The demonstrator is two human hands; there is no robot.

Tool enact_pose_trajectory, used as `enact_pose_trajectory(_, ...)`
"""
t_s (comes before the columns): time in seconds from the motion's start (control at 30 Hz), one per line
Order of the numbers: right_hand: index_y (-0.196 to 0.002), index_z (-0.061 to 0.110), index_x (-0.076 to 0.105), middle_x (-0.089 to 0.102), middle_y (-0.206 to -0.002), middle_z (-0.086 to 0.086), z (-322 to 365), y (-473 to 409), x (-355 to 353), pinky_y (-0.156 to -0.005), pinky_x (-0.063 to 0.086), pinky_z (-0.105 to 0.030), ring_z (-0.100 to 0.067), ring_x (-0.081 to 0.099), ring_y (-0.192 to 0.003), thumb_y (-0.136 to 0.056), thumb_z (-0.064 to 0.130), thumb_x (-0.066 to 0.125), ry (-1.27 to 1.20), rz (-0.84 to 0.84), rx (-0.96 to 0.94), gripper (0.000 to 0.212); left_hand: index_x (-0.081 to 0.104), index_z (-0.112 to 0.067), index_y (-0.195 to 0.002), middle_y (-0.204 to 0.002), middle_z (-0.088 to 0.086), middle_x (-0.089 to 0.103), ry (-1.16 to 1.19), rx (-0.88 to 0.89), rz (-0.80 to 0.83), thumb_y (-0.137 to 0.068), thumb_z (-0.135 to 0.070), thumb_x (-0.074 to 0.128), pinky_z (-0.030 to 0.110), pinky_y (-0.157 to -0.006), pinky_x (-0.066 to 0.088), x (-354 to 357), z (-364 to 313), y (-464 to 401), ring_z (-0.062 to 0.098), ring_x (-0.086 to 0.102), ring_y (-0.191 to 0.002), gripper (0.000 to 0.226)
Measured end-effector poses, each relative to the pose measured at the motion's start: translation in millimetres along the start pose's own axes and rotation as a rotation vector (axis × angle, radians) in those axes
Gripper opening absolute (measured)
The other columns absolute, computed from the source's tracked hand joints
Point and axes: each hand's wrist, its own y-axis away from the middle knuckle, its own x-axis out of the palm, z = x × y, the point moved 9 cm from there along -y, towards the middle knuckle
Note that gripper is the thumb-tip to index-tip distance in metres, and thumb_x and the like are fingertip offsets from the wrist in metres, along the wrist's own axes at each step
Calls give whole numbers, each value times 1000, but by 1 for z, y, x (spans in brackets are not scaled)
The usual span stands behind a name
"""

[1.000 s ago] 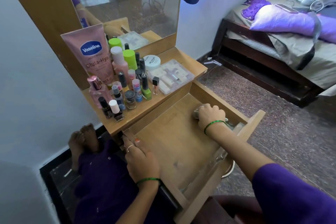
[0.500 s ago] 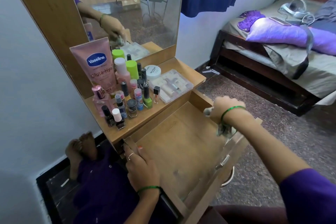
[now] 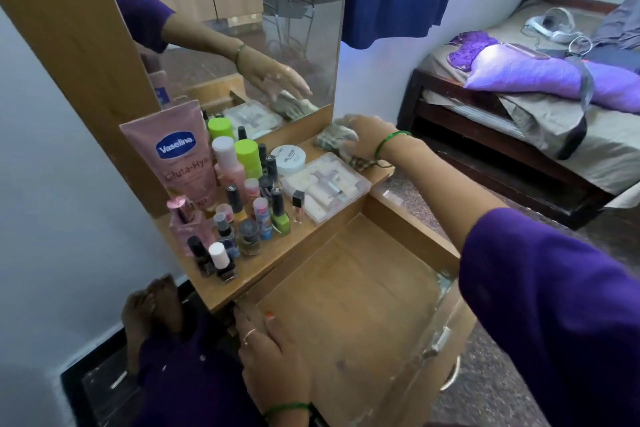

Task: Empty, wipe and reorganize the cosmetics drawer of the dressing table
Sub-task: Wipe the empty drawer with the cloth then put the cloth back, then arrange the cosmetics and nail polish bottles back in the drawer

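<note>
The wooden drawer [image 3: 346,288] of the dressing table is pulled out and has nothing in it. My left hand [image 3: 273,360] grips the drawer's left side wall, thumb inside. My right hand [image 3: 367,140] reaches over the back right corner of the tabletop [image 3: 266,263] and presses a crumpled grey patterned cloth [image 3: 334,140] down there, fingers curled over it. Part of the cloth hangs below my wrist. On the tabletop stand a pink Vaseline tube [image 3: 180,156], several nail polish bottles [image 3: 242,222], a white jar [image 3: 288,155] and a clear plastic box [image 3: 325,185] of small cosmetics.
The mirror [image 3: 277,28] behind the tabletop reflects my right arm and the cloth. A wall runs along the left. A bed [image 3: 519,128] with purple bedding stands at the right across the speckled floor. My bare feet [image 3: 149,308] are under the table's left end.
My right hand lifted the cloth out of the drawer and carried it up to the back right corner of the tabletop. The left hand stayed on the drawer's side.
</note>
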Motion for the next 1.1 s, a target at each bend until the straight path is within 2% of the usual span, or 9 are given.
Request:
enact_pose_trajectory(0.07,-143,24,34,42,-145,-3,-5,-8,20,-106,37,-42,-30,45,-127,-95,45,35,60,104,-18,52,18,-24,-147,-137,15,48,1,14,-1,-94,-38,31,47,-97,45,0,-1,0,35,52,-116,56)
enact_pose_trajectory(0.13,-144,18,33,38,-148,-5,-13,-11,33,-108,34,-41,-31,43,-129,-99,37,31,47,165,10,49,18,-25,-147,-139,13,47,21,37,1,-92,-40,31,47,-97,45,1,0,-1,34,52,-118,58)
enact_pose_trajectory(0.3,-146,9,25,28,-152,-14,-10,-17,49,-112,29,-39,-31,37,-134,-101,23,26,29,204,12,47,19,-23,-147,-144,13,41,21,30,5,-96,-28,37,46,-101,39,4,5,-6,34,46,-125,54)
enact_pose_trajectory(0.43,-150,19,12,15,-158,-3,-10,-20,51,-116,23,-38,-26,30,-140,-102,21,22,-8,202,-12,49,21,-20,-147,-142,16,43,20,36,-7,-96,-28,37,45,-101,39,2,4,-8,35,47,-124,53)
enact_pose_trajectory(0.63,-149,14,18,21,-156,-7,-6,-16,43,-116,20,-34,-27,30,-140,-102,20,24,-75,140,-20,48,24,-24,-145,-126,16,56,-62,53,-46,-88,-47,28,48,-84,51,-5,2,-6,34,59,-104,61)
enact_pose_trajectory(0.73,-146,18,29,38,-148,-11,-4,-14,35,-115,24,-33,-28,37,-135,-101,27,30,-139,60,-38,46,26,-21,-145,-126,15,56,-64,70,-49,-90,-46,27,46,-86,51,-7,-3,-4,32,59,-106,61)
enact_pose_trajectory(0.83,-144,14,33,40,-147,-10,-6,-7,28,-111,25,-30,-28,38,-134,-101,28,33,-197,19,-16,46,25,-20,-145,-123,15,57,-81,78,-55,-92,-41,32,45,-85,52,-8,-4,-4,31,60,-102,57)
enact_pose_trajectory(0.97,-136,8,45,50,-138,-14,-13,1,23,-108,35,-39,-31,46,-125,-98,40,35,-224,18,58,50,22,-25,-145,-121,11,59,-67,92,-58,-89,-48,27,48,-80,54,-7,-1,-1,27,62,-99,61)
enact_pose_trajectory(1.1,-140,9,40,43,-145,-11,-12,14,14,-111,31,-39,-29,41,-131,-97,43,34,-224,6,49,54,20,-26,-145,-120,11,59,-85,83,-60,-88,-52,24,46,-78,55,-6,4,0,26,63,-95,63)
